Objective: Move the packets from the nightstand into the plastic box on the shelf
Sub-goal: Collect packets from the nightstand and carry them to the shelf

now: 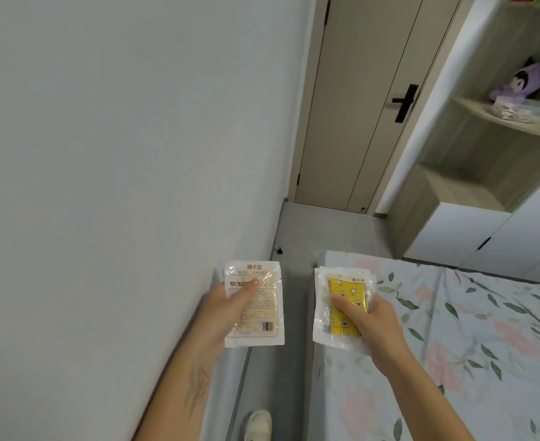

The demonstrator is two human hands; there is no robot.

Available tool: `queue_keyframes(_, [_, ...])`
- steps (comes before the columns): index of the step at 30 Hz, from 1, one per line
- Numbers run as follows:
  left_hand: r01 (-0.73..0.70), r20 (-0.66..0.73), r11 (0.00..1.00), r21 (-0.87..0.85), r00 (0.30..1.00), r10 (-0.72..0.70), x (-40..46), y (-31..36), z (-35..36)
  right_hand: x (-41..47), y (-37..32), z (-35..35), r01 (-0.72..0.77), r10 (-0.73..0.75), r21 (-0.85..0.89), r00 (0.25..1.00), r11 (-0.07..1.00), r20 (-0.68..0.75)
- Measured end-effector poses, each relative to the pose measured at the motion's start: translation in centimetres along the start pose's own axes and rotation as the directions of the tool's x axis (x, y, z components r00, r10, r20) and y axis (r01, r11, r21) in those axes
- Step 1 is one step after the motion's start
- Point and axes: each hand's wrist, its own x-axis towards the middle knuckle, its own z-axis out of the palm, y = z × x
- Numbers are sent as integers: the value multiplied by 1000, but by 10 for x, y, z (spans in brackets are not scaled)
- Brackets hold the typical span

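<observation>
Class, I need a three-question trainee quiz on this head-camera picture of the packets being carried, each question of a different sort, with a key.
1. True or false: the left hand holds a packet with its printed back and barcode facing the camera.
2. What colour shows through the packets in the right hand? A red, B yellow, C blue.
3. Fill in: the plastic box sits on the shelf beside a purple ____.

Key: 1 true; 2 B; 3 plush toy.
</observation>
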Motion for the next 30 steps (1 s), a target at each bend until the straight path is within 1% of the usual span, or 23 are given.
queue_keyframes(3, [29,-27,999,-18,999,-29,50,7,11,60,-15,10,15,-15,8,1000,1000,21])
queue_keyframes(8, [41,-26,998,-51,999,-42,136,22,41,164,-39,23,15,-15,-3,1000,1000,15])
queue_keyframes(11, [64,23,996,-64,998,-63,178,36,63,217,-59,25,39,-39,-6,999,999,28])
queue_keyframes(16, [70,41,995,-68,997,-68,240,64,97,283,-87,17,31,-31,17,999,999,34])
queue_keyframes(20, [63,62,998,-25,996,-62,293,97,122,334,-105,3,27,-28,29,1000,999,11])
queue_keyframes(23, [43,36,999,-7,998,-43,346,119,136,386,-117,-4,25,-24,69,1000,997,-18])
queue_keyframes(26, [24,43,1000,-1,999,-24,406,141,154,445,-127,-3,27,-26,65,1000,998,-15])
queue_keyframes(30, [19,59,1000,11,998,-19,504,181,199,546,-153,-13,61,-57,93,997,994,-45])
